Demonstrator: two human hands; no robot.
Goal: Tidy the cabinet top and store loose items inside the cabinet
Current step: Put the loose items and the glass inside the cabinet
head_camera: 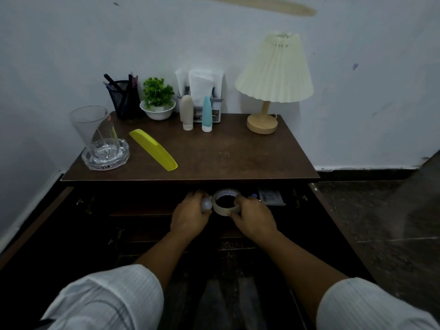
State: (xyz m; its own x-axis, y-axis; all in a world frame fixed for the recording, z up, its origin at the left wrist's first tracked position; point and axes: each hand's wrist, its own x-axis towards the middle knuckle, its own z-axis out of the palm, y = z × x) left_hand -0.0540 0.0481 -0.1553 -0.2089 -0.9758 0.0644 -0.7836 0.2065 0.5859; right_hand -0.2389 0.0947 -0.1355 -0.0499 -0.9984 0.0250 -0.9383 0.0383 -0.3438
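Tape (217,206) is just under the front edge of the cabinet top (238,151), inside the open cabinet, and my right hand (252,216) has it, fingers (238,201) curled round its right side. My left hand (190,217) is right beside it, fingers (197,195) wrapped on a small pale round thing (206,204) that I can't identify. I judge this is the stowing step: lower the tape flat onto the dark shelf rather than dropping it on edge so it can't roll out, push it back from the lip, and keep it off the pale box (271,196) just to the right. The interior is very dim, so I would feel for the surface before letting go. The tape is a clear, glossy ring with a wide dark hole, tilted towards me. Up top, the yellow comb (153,150) lies loose and looks like the next one in; the glass (92,125), two bottles (186,113) and lamp (273,72) stand further back.
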